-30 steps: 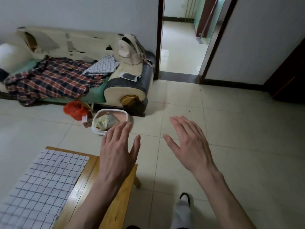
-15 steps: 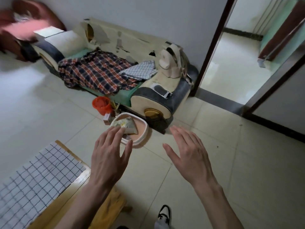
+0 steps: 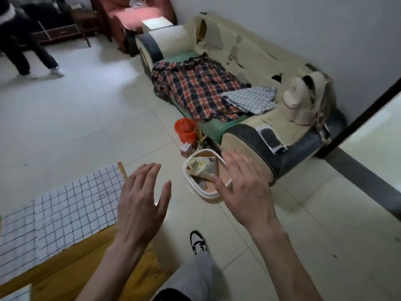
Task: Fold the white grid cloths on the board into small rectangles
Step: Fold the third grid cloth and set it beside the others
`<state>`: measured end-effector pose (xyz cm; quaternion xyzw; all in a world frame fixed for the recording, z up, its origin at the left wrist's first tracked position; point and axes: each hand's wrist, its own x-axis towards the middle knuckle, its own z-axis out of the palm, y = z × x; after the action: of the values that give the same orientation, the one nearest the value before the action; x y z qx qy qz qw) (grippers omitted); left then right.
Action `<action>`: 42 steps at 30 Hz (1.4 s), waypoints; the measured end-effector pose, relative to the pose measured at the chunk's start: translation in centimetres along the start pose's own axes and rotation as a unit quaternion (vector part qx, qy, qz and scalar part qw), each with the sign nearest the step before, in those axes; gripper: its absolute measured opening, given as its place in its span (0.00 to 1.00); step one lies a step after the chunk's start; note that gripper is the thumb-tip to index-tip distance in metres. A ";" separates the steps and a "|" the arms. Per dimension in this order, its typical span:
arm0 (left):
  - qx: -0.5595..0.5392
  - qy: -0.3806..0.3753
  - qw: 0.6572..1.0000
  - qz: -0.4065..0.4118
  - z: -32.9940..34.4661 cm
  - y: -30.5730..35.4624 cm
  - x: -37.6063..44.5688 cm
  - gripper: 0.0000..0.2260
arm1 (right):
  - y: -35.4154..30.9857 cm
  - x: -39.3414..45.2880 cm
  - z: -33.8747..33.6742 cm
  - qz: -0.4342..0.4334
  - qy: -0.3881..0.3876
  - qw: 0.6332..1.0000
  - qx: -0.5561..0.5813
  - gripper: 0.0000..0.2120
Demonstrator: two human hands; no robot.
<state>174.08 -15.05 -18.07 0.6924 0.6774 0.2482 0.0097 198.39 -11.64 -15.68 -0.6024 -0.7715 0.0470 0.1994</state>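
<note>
A white grid cloth [image 3: 58, 211] lies spread flat on the wooden board [image 3: 91, 263] at the lower left. A second white grid cloth [image 3: 249, 101] lies crumpled on the sofa, partly over a plaid shirt. My left hand [image 3: 141, 205] hovers in the air just past the board's right edge, fingers straight and spread, holding nothing. My right hand [image 3: 245, 192] is raised further right, over the floor and a white basin, also flat and empty. Neither hand touches a cloth.
A worn cream sofa [image 3: 245, 135] with a red plaid shirt [image 3: 195, 85] stands along the wall. A white basin [image 3: 204, 177] of scraps and an orange bag [image 3: 185, 129] sit on the tiled floor. Another person's legs [image 3: 26, 53] show at the far left.
The view has swung left and tilted, showing more of the room and the sofa. Both hands stay raised and flat; the right one now sits over the basin.
</note>
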 end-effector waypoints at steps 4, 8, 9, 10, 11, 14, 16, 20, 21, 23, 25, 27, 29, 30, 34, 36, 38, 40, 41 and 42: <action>-0.009 0.029 0.998 -0.061 1.5 -1.6 3.5 0.26 | -0.7 6.5 2.5 -0.062 -0.017 0.998 0.004 0.32; -0.011 0.051 0.990 -0.129 2.4 -4.2 7.3 0.25 | -2.1 13.5 4.9 -0.118 -0.050 0.992 0.006 0.33; -0.008 0.058 0.988 -0.143 2.5 -5.0 8.1 0.24 | -2.6 15.2 5.5 -0.131 -0.053 0.990 0.010 0.33; -0.005 0.067 0.986 -0.155 2.6 -5.8 8.9 0.24 | -3.2 16.7 6.2 -0.144 -0.051 0.988 0.017 0.32; -0.002 0.077 0.984 -0.163 2.7 -6.6 9.6 0.24 | -3.9 18.1 6.9 -0.159 -0.047 0.986 0.024 0.32; 0.014 0.092 0.978 -0.188 2.8 -8.9 11.9 0.23 | -5.9 21.9 9.1 -0.201 -0.048 0.977 0.044 0.31; 0.025 0.103 0.972 -0.211 2.5 -10.1 13.0 0.23 | -7.2 24.0 10.1 -0.228 -0.060 0.970 0.052 0.31; 0.044 0.133 0.957 -0.255 2.0 -12.5 14.4 0.24 | -10.4 28.0 12.1 -0.286 -0.071 0.952 0.078 0.30; 0.050 0.135 0.952 -0.270 1.9 -13.1 14.6 0.24 | -11.3 29.0 12.6 -0.301 -0.074 0.947 0.083 0.30; 0.064 0.141 0.940 -0.303 1.9 -14.4 14.8 0.25 | -13.0 30.9 13.8 -0.332 -0.078 0.935 0.095 0.29; 0.079 0.149 0.928 -0.333 1.8 -15.8 15.2 0.25 | -14.8 32.8 15.1 -0.364 -0.082 0.921 0.108 0.29; 0.095 0.158 0.914 -0.362 1.7 -17.2 15.8 0.24 | -16.8 34.6 16.7 -0.398 -0.084 0.904 0.130 0.29; 0.109 0.171 0.898 -0.390 1.6 -18.7 16.4 0.24 | -18.9 36.4 18.5 -0.433 -0.092 0.885 0.144 0.29; 0.117 0.177 0.890 -0.404 1.6 -19.5 16.9 0.24 | -20.0 37.4 19.4 -0.451 -0.098 0.874 0.148 0.29; 0.140 0.208 0.846 -0.470 1.3 -22.2 18.3 0.24 | -24.2 41.2 22.5 -0.528 -0.132 0.823 0.163 0.29; 0.146 0.219 0.822 -0.505 1.2 -22.9 18.8 0.24 | -25.9 43.0 23.7 -0.562 -0.146 0.795 0.173 0.29; 0.159 0.225 0.797 -0.537 1.3 -23.3 19.1 0.24 | -27.3 44.5 25.0 -0.595 -0.159 0.766 0.183 0.29; 0.172 0.228 0.773 -0.567 1.8 -23.6 19.3 0.24 | -28.5 45.7 26.3 -0.626 -0.171 0.736 0.191 0.30; 0.175 0.229 0.760 -0.582 2.0 -23.7 19.3 0.24 | -29.2 46.0 27.0 -0.639 -0.177 0.723 0.194 0.30; 0.176 0.232 0.747 -0.598 2.3 -23.8 19.4 0.24 | -29.8 46.3 27.7 -0.650 -0.183 0.711 0.196 0.30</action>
<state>151.91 5.91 -21.96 0.0558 0.9658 0.2212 -0.1232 152.17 28.85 -20.08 0.1207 -0.9675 0.1648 0.1493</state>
